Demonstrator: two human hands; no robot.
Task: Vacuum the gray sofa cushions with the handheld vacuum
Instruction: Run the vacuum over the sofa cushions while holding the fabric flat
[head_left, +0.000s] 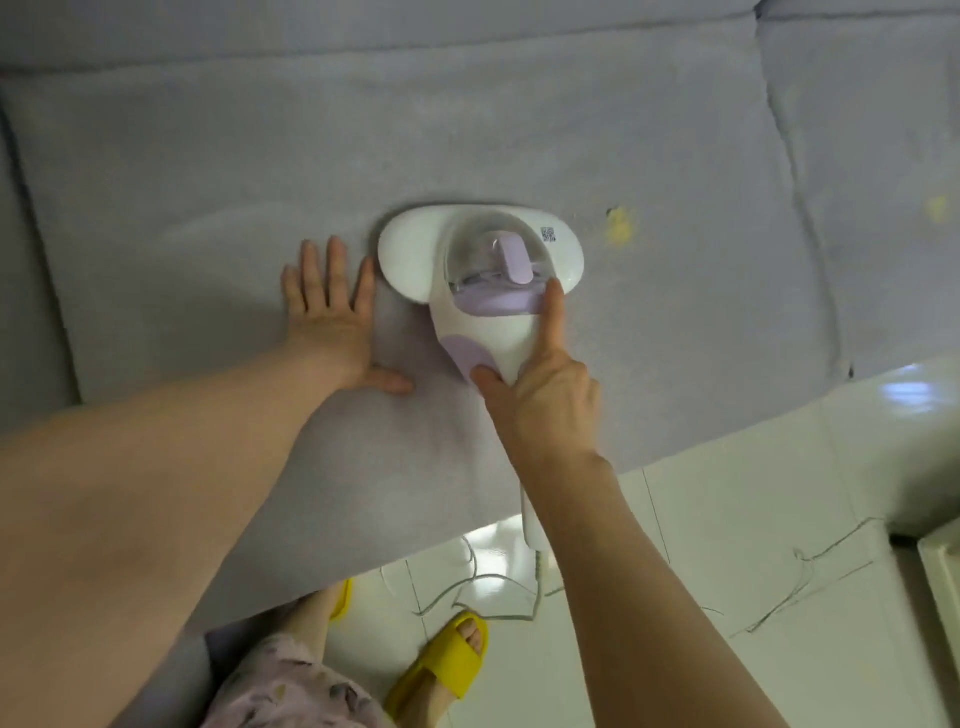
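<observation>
Gripping the handle of the white-and-lilac vacuum (480, 260) with the right hand (540, 395), thumb curled round the handle's left side, index finger laid straight along the right side up to the lilac band behind the clear dome. Resting the vacuum's wide flat head on the gray seat cushion (208, 182), near the cushion's middle, handle pointing back toward the front edge. Pressing the left hand (332, 322) flat on the same cushion just beside the head's left end, fingers straight and spread, thumb out to the side, holding nothing. Showing a small yellow speck (621, 228) on the fabric just right of the head, and a fainter yellow patch (937, 208) on the neighbouring cushion (883, 130) past the seam. Trailing a thin cord (539, 577) from the rear of the handle, beside the right forearm, down onto the glossy white floor tiles (727, 545) in loose loops. Standing at the sofa's front edge in yellow slippers (447, 660), one foot partly hidden beneath the cushion's edge, with patterned lilac clothing (291, 686) at the bottom of the view.
</observation>
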